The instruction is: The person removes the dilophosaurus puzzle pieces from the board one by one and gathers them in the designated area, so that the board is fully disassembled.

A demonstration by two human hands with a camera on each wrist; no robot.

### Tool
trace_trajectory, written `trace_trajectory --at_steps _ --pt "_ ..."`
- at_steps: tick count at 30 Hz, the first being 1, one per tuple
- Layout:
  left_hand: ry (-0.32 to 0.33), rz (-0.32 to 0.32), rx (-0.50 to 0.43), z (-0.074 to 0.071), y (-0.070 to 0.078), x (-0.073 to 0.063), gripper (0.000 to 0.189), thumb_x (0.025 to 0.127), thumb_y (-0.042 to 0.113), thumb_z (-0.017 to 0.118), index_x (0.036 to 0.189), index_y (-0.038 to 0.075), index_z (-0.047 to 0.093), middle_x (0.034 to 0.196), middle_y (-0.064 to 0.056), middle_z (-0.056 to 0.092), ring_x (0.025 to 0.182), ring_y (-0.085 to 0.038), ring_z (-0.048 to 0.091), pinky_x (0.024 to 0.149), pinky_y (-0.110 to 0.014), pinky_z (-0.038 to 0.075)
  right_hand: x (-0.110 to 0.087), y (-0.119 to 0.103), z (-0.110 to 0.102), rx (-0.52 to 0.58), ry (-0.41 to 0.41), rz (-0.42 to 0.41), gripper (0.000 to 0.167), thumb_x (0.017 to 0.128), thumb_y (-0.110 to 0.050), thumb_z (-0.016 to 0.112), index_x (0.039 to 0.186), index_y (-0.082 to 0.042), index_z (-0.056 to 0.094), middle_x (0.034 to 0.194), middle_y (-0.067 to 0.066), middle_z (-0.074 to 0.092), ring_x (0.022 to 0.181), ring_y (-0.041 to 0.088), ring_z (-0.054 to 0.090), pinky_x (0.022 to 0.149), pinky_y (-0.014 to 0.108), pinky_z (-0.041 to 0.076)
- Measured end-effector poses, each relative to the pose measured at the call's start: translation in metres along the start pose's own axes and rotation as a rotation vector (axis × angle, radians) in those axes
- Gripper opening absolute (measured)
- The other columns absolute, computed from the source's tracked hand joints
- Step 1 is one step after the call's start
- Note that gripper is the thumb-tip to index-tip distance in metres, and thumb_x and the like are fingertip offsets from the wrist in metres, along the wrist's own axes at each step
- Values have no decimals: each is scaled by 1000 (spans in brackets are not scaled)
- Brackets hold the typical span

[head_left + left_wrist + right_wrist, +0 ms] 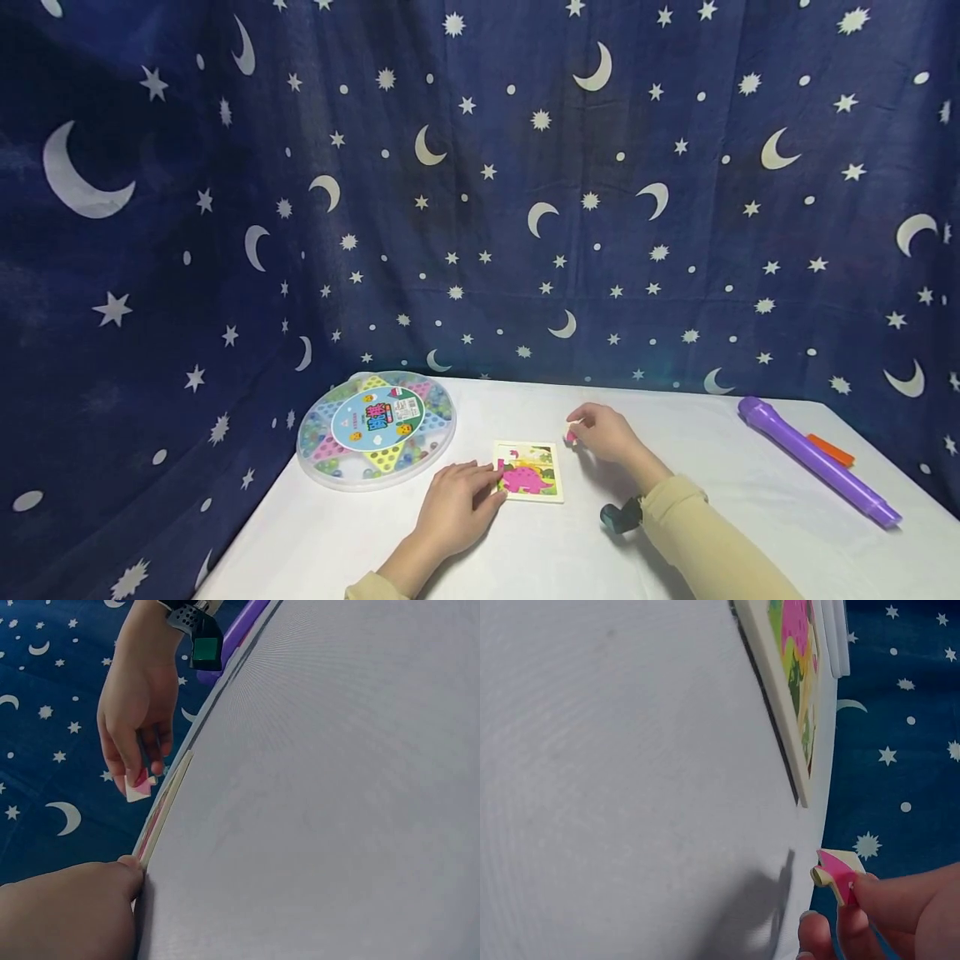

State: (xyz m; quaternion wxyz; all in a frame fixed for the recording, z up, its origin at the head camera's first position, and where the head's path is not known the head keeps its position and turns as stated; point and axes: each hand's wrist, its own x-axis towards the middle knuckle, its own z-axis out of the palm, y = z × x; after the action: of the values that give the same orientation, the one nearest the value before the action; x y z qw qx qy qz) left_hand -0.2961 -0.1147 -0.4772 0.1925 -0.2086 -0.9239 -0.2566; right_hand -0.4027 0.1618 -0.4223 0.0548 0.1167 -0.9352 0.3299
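Observation:
A small square jigsaw puzzle (551,498) with a pale frame and a pink dinosaur picture lies flat on the white table. My left hand (459,506) rests at its left side, with the thumb and forefinger touching the frame's lower left part. To the right of the puzzle, my right hand (611,435) pinches a pink and white puzzle piece (840,871) between thumb and fingers. The piece is held apart from the frame, tilted, in the right wrist view. In the left wrist view the puzzle (166,814) appears nearly edge-on.
A round, clear-cased Chinese checkers set (375,429) with colored marbles lies at the left. On the right are a purple stick-like object (817,462) and an orange piece (831,450) partly behind it. A dark blue curtain (525,208) with moons and stars hangs behind the table.

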Motion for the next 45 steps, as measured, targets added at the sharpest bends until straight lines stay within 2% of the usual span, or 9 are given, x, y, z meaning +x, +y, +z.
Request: trace_trajectory --at_steps 4,12,15,18,22,26,32,39,45 --pt "-7 2 -3 0 -1 0 34 97 38 69 125 18 75 127 2 71 125 -27 60 109 -55 40 -2 2 0 6 19 24 17 94 -6 63 108 -2 70 84 4 67 78 21 60 71 40 50" --pt "-4 -6 4 -1 -1 -1 34 97 39 69 124 19 75 126 1 71 124 -27 61 109 -55 40 -1 4 1 57 9 71 19 90 -6 66 108 1 70 86 5 69 79 22 63 71 39 51" --pt "-6 0 -4 -2 0 0 35 97 39 69 124 18 75 126 1 71 124 -28 61 108 -56 40 1 9 1 14 18 103 18 90 -9 69 105 1 70 88 7 68 78 22 63 69 39 53" --pt "-7 2 -9 -2 1 0 35 97 39 69 125 18 75 127 1 71 124 -28 61 109 -56 40 2 14 2 -57 19 115 19 91 -13 71 105 0 70 90 7 67 81 24 63 73 42 55" --pt "8 13 -8 -2 1 0 34 97 38 69 124 18 75 126 1 71 124 -28 61 109 -55 40 4 17 0 -140 22 81 19 93 -16 71 105 -1 72 92 8 67 89 28 63 85 50 54" --pt "31 31 -1 -1 0 0 33 96 36 71 123 18 76 125 1 72 122 -29 62 107 -55 41 5 15 -1 -186 2 63 15 93 -16 74 101 -3 73 91 7 68 88 28 63 87 52 53" --pt "21 14 -2 -1 -1 -1 32 96 37 70 123 19 76 125 2 72 123 -27 62 108 -54 41 5 12 -1 -247 -32 65 10 92 -13 76 98 -5 72 92 7 69 91 29 65 91 53 53" --pt "7 3 -9 -1 -1 1 33 96 38 70 124 19 75 126 3 71 124 -27 61 108 -54 40 4 9 -3 -273 -64 75 9 93 -10 74 100 -5 72 94 7 70 93 30 66 92 53 53" --pt "-17 -12 -9 -2 0 0 35 96 40 69 125 20 75 127 3 71 125 -27 60 108 -55 40 5 -4 0 -244 -61 74 13 94 -8 71 106 -5 70 98 8 69 94 29 66 91 53 54"
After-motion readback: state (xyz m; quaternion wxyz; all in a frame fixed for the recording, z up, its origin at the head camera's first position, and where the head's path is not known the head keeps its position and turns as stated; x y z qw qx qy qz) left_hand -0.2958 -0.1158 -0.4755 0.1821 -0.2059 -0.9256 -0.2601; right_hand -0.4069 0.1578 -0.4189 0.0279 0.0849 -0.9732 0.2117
